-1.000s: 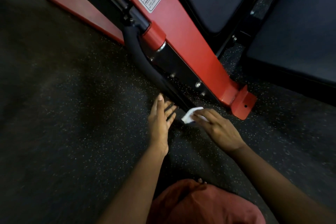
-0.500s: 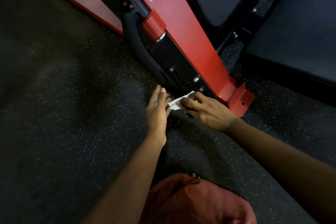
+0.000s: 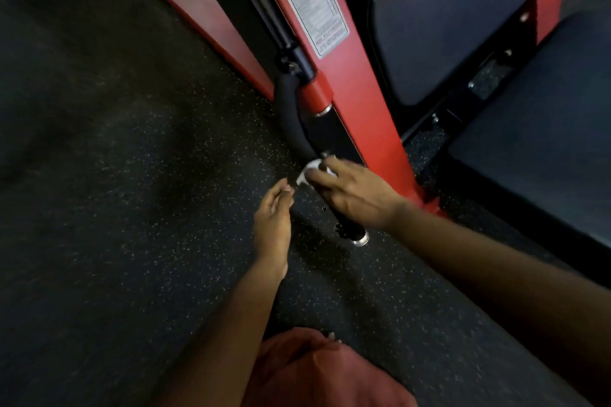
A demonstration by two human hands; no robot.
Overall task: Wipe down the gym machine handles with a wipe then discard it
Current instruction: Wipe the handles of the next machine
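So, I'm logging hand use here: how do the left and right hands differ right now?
The right hand holds the white wipe against the black handle; the left hand holds nothing. The right hand's fingers curl around the handle; the left hand's are relaxed, beside it. Both reach low over the speckled floor.

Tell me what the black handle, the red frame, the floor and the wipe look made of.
Black handle: probably foam or rubber padding, matte and slightly puffy, with a shiny metal-looking end cap.
Red frame: likely painted steel, smooth, flat-sided, soft sheen.
Floor: seemingly rubber matting, dark, matte, pale flecks.
Wipe: thin cloth or paper, white, crumpled.
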